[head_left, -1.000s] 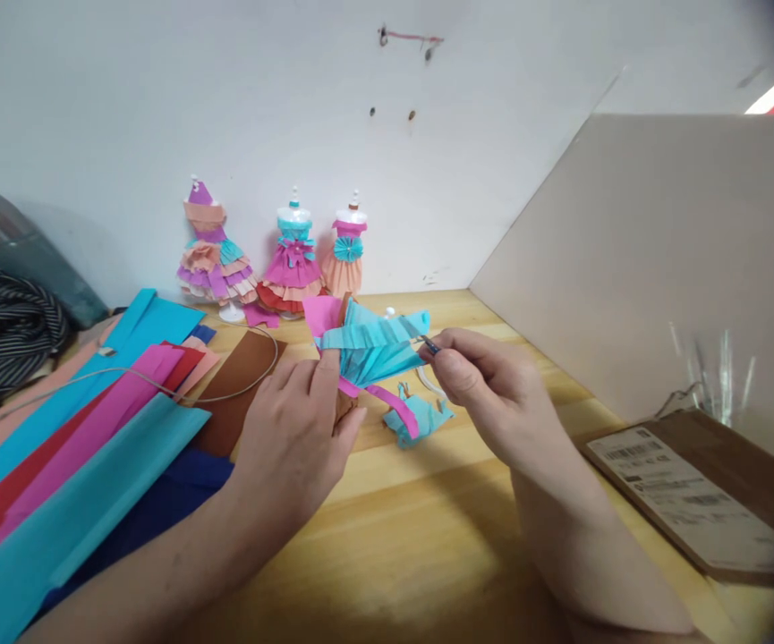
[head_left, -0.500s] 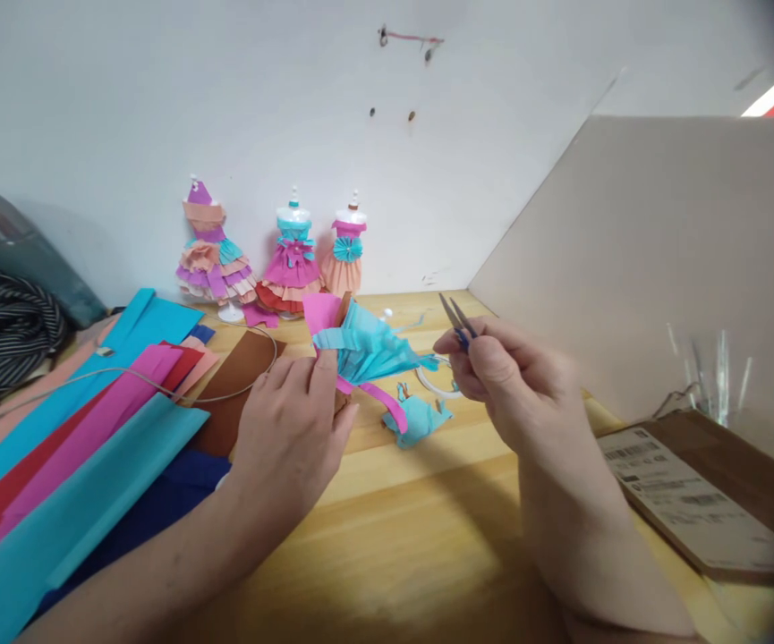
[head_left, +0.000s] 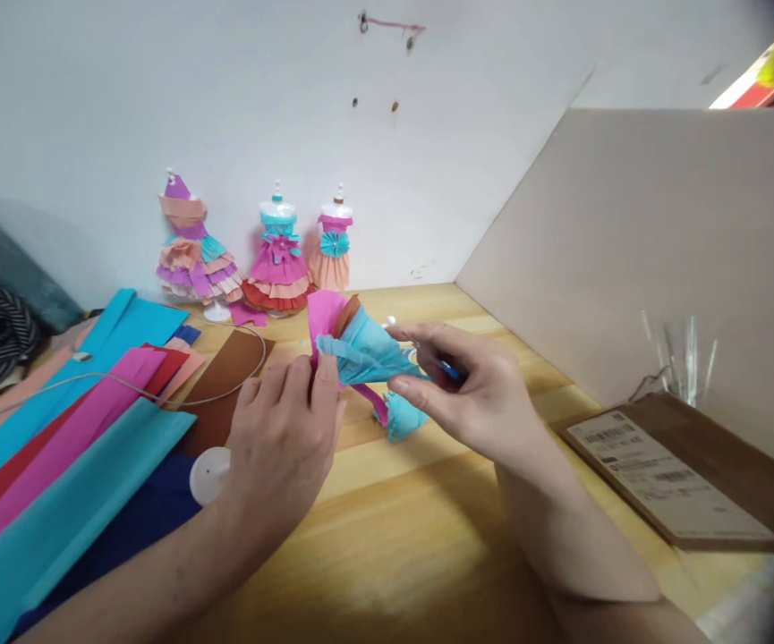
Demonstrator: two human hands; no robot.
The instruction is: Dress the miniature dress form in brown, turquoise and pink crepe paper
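My left hand (head_left: 287,420) is closed around a small dress form wrapped in crepe paper. Its round white base (head_left: 210,476) sticks out near my left wrist. My left thumb presses on the gathered turquoise crepe paper (head_left: 366,344), beside pink paper (head_left: 324,313) and a brown piece (head_left: 348,313). My right hand (head_left: 471,380) reaches around the narrow right end of the turquoise paper, thumb below and fingers above. Blue-handled scissors (head_left: 450,368) are tucked in that palm, their blades hidden. A crumpled turquoise scrap (head_left: 405,417) lies on the table below.
Three small dress forms in paper dresses (head_left: 195,255) stand against the back wall. Crepe paper strips (head_left: 71,429) in several colours lie at left, with a thin cord (head_left: 124,377) across them. A labelled cardboard box (head_left: 688,474) and clear sticks (head_left: 682,362) are at right.
My right hand has moved left to the turquoise paper and turned, so the scissors' blades no longer show. The white base has come into view by my left wrist. The camera view has shifted slightly.
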